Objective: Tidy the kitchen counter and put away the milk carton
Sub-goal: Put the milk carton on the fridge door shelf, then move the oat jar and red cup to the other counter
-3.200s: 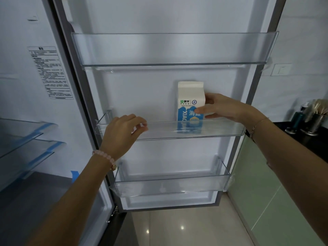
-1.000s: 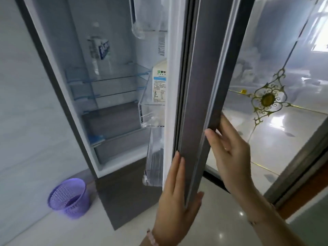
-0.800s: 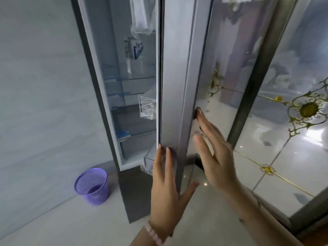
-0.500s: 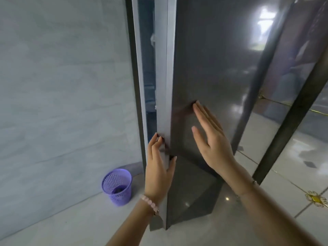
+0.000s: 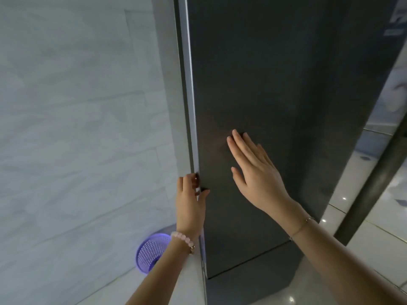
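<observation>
Closing against the cabinet, the dark grey refrigerator door [image 5: 275, 106] now fills the centre and upper right of the head view, where half a second ago a narrow gap still showed the lit interior along its left edge; that gap is gone. The milk carton, seen on a door shelf in the earlier frames, is out of sight behind the shut door.

Two hands are in view. The left hand [image 5: 190, 201], lower centre, curls its fingers around the door's silver left edge with the thumb on the front face, as before but lower on the edge. The right hand [image 5: 255, 170] lies spread wide and flat, palm toward the door front, fingertips touching the panel, holding nothing.

One pink bead bracelet [image 5: 182, 237] circles the left wrist, and one thin chain bracelet [image 5: 301, 226] the right. One purple mesh wastebasket [image 5: 149, 253] stands on the pale floor at lower left, beside the grey tiled wall [image 5: 77, 128], partly hidden by the left forearm.
</observation>
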`<state>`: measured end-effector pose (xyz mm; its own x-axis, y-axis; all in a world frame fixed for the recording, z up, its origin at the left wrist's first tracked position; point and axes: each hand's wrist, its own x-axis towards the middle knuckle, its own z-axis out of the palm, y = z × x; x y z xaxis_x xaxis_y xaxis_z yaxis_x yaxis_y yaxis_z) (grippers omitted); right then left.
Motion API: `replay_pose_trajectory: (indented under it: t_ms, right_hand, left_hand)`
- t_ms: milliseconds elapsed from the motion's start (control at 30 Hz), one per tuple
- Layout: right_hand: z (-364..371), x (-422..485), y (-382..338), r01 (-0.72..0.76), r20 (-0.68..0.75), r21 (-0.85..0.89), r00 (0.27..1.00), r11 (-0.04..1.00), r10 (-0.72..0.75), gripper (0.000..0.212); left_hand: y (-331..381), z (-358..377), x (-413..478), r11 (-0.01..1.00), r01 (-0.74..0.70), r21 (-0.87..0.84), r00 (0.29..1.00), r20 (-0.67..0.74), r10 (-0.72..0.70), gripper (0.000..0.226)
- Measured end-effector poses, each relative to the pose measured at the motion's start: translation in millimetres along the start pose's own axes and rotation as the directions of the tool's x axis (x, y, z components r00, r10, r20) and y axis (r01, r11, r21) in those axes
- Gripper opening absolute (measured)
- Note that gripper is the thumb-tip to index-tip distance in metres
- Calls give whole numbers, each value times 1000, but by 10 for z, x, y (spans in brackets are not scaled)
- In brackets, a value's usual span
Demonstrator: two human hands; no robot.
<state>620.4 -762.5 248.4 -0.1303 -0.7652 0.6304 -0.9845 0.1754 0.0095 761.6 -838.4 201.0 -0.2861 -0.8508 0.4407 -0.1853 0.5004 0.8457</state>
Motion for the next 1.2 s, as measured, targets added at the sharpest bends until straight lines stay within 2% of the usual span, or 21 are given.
replay_pose_trajectory:
  t_ms: [167,567,733,833,933,1000,1033,1067,1133,1200]
  right_hand:
    - [219,206,-85,-48,5,-57,999,997,48,70]
    - [287,226,-63,-37,-45,7,998,999,37,69]
    - [236,200,-27,4,-67,112,998,994,4,61]
    - [159,78,-1,-28,-86,283,995,959,55,53]
    - [129,-193,44,-196,1,483,975,853,224,42]
    - [171,-471,101,-354,154,599,931,719,330,33]
    - [198,-643,124,-441,254,637,895,633,368,28]
    - [265,-851,151,-531,353,650,844,544,403,25]
    - [451,-1370,178,-703,538,615,705,358,461,20]
    - [637,-1976,166,-842,694,516,518,157,501,24]
  left_hand:
    - [-185,-40,352,997,65,-52,997,46,-62,31]
    - [-293,-55,403,997,31,-67,997,66,-27,32]
    - [-308,-48,393,999,43,-16,995,88,-41,29]
    - [-295,-69,332,998,67,19,993,99,-68,27]
    - [-311,-98,88,992,45,117,999,19,-48,36]
    - [-339,-79,-210,974,-39,225,997,-51,52,33]
    - [-368,-42,-391,961,-80,266,996,-20,89,29]
    - [-403,11,-578,955,-102,278,994,65,87,25]
    - [-549,168,-954,964,-23,264,945,320,-66,19]
    - [-758,344,-1311,942,156,296,798,524,-296,14]
